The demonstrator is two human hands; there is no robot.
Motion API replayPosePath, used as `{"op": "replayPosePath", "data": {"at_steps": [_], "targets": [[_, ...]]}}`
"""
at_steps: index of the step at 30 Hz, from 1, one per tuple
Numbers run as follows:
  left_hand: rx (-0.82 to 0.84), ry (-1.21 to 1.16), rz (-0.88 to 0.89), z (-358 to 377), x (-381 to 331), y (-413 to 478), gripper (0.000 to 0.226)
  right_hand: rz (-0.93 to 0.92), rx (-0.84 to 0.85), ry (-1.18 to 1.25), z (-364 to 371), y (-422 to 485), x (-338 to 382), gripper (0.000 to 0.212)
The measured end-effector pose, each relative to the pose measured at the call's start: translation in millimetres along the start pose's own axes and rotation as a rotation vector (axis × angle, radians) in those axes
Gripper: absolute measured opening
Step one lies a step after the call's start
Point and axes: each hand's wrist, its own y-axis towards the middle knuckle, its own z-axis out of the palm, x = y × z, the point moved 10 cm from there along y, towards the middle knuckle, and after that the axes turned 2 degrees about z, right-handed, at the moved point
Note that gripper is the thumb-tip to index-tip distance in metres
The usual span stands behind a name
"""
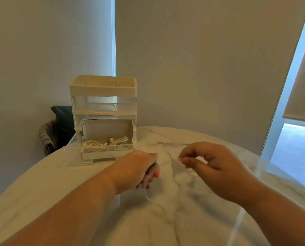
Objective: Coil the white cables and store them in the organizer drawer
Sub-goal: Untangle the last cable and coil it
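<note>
Over a marble table [210, 137], the right hand [213, 167] pinched the end of a blurred white cable [147, 197] while the left hand [139, 168] clenched around its loop. Just behind, coiled cables [105, 144] lay in the organizer [103, 89]'s pulled-out bottom drawer [77, 158]
</note>
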Motion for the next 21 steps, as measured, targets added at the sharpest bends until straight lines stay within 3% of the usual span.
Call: {"op": "replayPosePath", "data": {"at_steps": [3, 6, 12, 15, 17, 19, 21], "targets": [[0.026, 0.136, -0.008, 13.0, 2.7, -0.2, 0.050, 0.131, -0.214, 0.242, -18.3, -2.0, -13.4, 0.025], [0.116, 0.236, 0.022, 32.4, -0.9, -4.2, 0.049, 0.266, -0.342, 0.351, -26.0, -4.8, -33.4, 0.016], [0.478, -0.114, 0.066, 70.0, -24.4, -19.3, 0.044, 0.561, -0.523, 0.573, -23.7, -14.4, -92.7, 0.016], [0.539, -0.380, 0.088, 69.6, -34.6, -23.0, 0.041, 0.646, -0.425, 0.402, -14.5, -15.4, -100.4, 0.004], [0.533, -0.496, 0.111, 64.3, -38.6, -21.1, 0.040, 0.519, -0.312, 0.293, -12.6, -8.8, -83.7, 0.017], [0.522, -0.607, 0.131, 57.6, -43.2, -19.8, 0.039, 0.317, -0.189, 0.362, -6.1, -1.7, -51.3, 0.031], [0.513, -0.697, 0.164, 50.8, -49.8, -20.0, 0.039, 0.209, -0.054, 0.344, 6.8, -1.3, -28.4, 0.032]]}}
